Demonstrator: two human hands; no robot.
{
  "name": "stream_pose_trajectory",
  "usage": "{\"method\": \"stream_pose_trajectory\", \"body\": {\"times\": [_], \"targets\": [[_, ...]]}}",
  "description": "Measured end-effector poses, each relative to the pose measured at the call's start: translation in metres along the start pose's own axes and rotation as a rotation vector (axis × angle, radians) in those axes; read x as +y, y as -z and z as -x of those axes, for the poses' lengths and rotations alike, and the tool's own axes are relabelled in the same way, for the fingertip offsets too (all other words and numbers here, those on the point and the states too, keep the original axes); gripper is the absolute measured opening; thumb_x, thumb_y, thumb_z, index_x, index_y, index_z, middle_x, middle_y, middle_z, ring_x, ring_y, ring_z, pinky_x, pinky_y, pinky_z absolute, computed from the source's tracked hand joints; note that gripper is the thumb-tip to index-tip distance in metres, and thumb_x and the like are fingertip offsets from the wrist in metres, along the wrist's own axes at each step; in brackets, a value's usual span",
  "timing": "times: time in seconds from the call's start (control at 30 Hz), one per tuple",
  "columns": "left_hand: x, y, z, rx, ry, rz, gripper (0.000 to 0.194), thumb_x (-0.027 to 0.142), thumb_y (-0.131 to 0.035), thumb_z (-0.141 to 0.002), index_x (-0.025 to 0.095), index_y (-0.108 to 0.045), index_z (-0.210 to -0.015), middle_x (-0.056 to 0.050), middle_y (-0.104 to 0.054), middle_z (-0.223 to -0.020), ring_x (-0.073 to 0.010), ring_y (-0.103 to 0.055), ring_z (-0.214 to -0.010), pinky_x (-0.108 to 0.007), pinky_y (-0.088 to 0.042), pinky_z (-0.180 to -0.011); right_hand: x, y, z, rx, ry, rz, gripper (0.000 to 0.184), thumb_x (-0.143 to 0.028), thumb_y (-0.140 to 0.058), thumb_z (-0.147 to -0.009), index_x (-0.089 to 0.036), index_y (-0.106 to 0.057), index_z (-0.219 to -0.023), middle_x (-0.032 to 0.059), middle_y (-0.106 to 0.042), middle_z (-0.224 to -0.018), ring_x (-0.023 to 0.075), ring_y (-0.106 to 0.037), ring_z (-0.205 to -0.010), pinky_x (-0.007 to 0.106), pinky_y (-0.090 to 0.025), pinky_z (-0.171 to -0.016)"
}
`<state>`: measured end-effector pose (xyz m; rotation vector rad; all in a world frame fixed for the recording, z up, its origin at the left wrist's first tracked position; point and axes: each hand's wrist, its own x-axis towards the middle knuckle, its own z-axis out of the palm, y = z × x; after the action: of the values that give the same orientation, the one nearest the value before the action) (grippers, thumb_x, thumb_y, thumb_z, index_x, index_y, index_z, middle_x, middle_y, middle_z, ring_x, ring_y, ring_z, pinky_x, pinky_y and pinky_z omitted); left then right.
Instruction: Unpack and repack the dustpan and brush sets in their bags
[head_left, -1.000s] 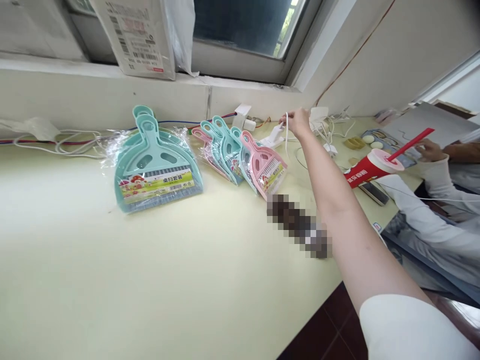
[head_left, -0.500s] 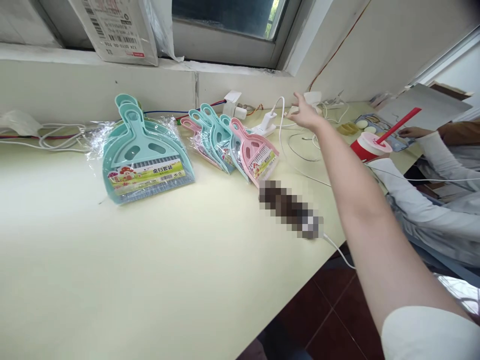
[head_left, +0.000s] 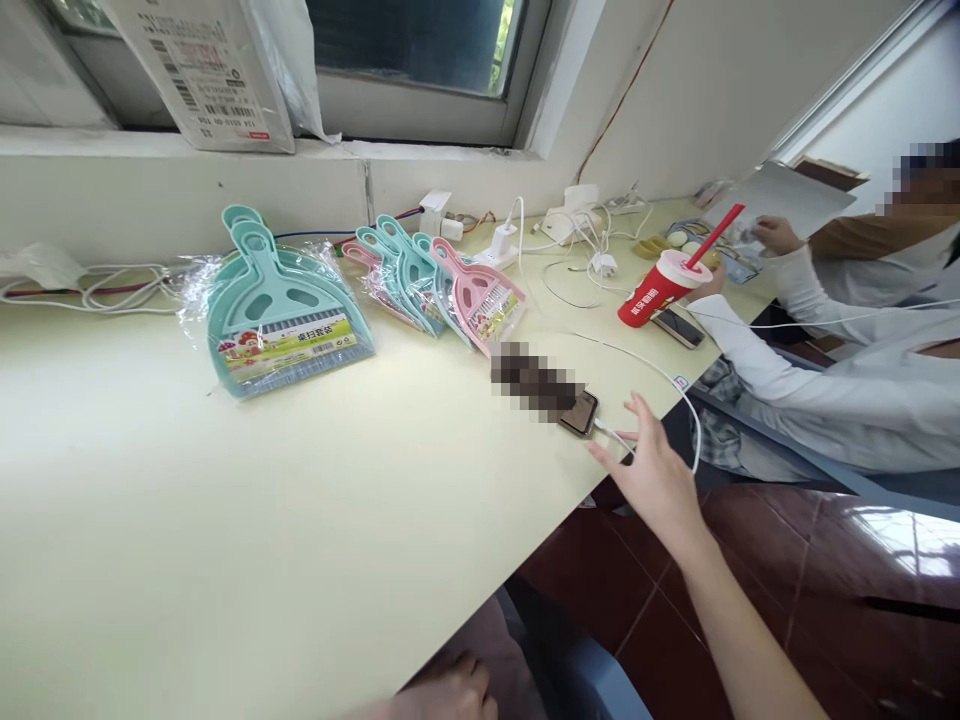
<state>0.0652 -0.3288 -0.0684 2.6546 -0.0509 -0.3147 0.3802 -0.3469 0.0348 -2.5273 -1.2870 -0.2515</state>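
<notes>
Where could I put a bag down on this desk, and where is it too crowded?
The widest bare patch is the pale desk in front of the bagged dustpans, bordered by the desk's front edge. It is crowded at the far right, around the white charger, tangled cables and red cup.

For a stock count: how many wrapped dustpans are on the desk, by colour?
Teal dustpans: 5
Pink dustpans: 2
Total: 7, counted by the handles that show above the overlapping packs
</notes>
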Motion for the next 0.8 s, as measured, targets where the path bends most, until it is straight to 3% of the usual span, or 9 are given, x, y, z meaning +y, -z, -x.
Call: {"method": "stream_pose_trajectory", "body": {"times": [0.1, 0.27, 0.5, 0.6, 0.7, 0.8], "targets": [[-0.001, 0.005, 0.003, 0.005, -0.029, -0.102, 0.013, 0.017, -0.059, -0.085, 0.015, -0.071, -0.081, -0.008, -0.069, -0.079, -0.0182, -0.062, -0.074, -0.027, -0.039, -0.063, -0.014, -0.012, 0.012, 0.068, -0.006, 0.053, 0.077, -0.060, -0.047, -0.088, -0.019, -0.023, -0.149, 0.0199, -0.051, -0.137, 0.0317, -0.063, -0.105, 0.044, -0.052, -0.077], [-0.001, 0.011, 0.008, 0.051, -0.086, -0.265, 0.015, 0.022, -0.058, -0.087, 0.016, -0.070, -0.081, -0.007, -0.068, -0.074, -0.0175, -0.061, -0.068, -0.030, -0.036, -0.061, -0.019, -0.027, 0.009, 0.179, -0.044, 0.081, 0.070, -0.054, -0.046, -0.090, -0.017, -0.027, -0.147, 0.0206, -0.056, -0.131, 0.0333, -0.061, -0.107, 0.048, -0.048, -0.086], [0.000, 0.011, 0.009, 0.083, -0.105, -0.317, 0.015, 0.026, -0.062, -0.085, 0.016, -0.069, -0.076, -0.006, -0.068, -0.069, -0.0177, -0.061, -0.064, -0.031, -0.034, -0.057, -0.015, -0.031, 0.010, 0.197, -0.006, 0.058, 0.069, -0.057, -0.045, -0.091, -0.018, -0.030, -0.146, 0.0190, -0.056, -0.131, 0.0322, -0.057, -0.114, 0.050, -0.041, -0.096], [0.001, 0.010, 0.011, 0.106, -0.110, -0.319, 0.011, 0.024, -0.064, -0.083, 0.017, -0.069, -0.077, -0.006, -0.067, -0.069, -0.0171, -0.060, -0.062, -0.031, -0.031, -0.052, -0.015, -0.028, 0.004, 0.197, 0.077, 0.034, 0.058, -0.055, -0.040, -0.094, -0.021, -0.041, -0.141, 0.0151, -0.054, -0.134, 0.0306, -0.053, -0.121, 0.050, -0.036, -0.103], [0.001, 0.008, 0.013, 0.138, -0.119, -0.332, 0.009, 0.023, -0.064, -0.082, 0.017, -0.067, -0.077, -0.005, -0.066, -0.069, -0.0169, -0.059, -0.061, -0.031, -0.029, -0.050, -0.017, -0.027, -0.005, 0.181, 0.146, 0.026, 0.042, -0.051, -0.038, -0.096, -0.027, -0.059, -0.122, 0.0092, -0.055, -0.135, 0.0283, -0.052, -0.121, 0.051, -0.030, -0.108], [0.000, 0.005, 0.014, 0.132, -0.122, -0.344, 0.006, 0.021, -0.065, -0.081, 0.017, -0.066, -0.077, -0.005, -0.064, -0.068, -0.0167, -0.058, -0.060, -0.031, -0.028, -0.048, -0.019, -0.031, -0.015, 0.143, 0.184, 0.011, 0.038, -0.049, -0.037, -0.097, -0.029, -0.067, -0.108, 0.0064, -0.055, -0.134, 0.0276, -0.049, -0.124, 0.052, -0.028, -0.109]]}}
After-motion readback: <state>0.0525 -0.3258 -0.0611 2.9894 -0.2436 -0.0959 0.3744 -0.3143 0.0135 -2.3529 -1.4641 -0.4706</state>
